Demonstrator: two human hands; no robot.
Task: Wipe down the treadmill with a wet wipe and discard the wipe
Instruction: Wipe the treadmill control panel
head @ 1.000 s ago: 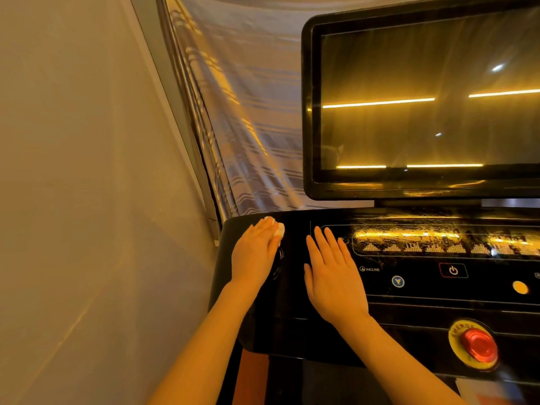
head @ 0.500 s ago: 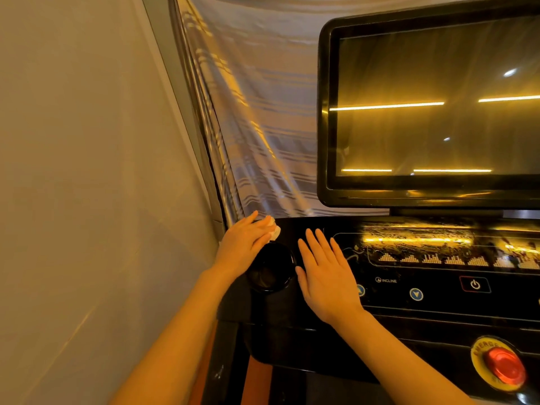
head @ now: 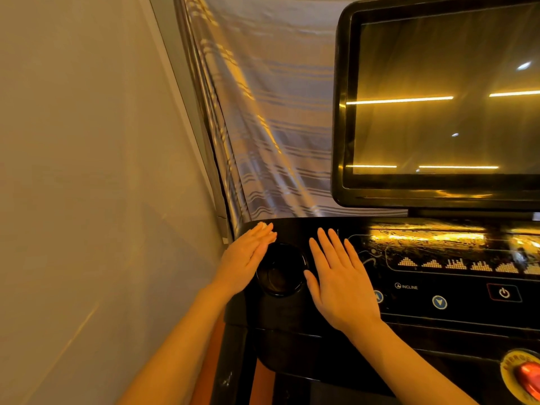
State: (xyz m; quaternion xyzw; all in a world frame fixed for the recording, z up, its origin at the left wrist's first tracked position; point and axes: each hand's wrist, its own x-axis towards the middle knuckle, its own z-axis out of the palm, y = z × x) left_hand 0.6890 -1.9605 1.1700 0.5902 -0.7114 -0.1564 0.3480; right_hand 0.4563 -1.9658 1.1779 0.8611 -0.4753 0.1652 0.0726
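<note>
So I'm at the treadmill console and the big change in the last second is where my left hand ended up: it was sitting right over the cup holder, and now it has slid off toward 9 o'clock, out to the far left corner of the deck, so the cup holder is back in plain sight between my two hands. The dark touchscreen is still up at 1 o'clock, and the striped curtain hangs behind at 12. My right hand has barely budged; it lies flat and open on the panel, fingers straight and spread, just holding me steady beside the blue incline arrow, with the power button off at 3 and the red emergency stop down at 5. My left hand is flat too, fingers straight, pressing the wet wipe down, and only a little white bit pokes out past my fingertips at the top corner. My guess is the left corner is about covered and the cup holder rim and button panel are still to do, so binning the wipe is a way off.
</note>
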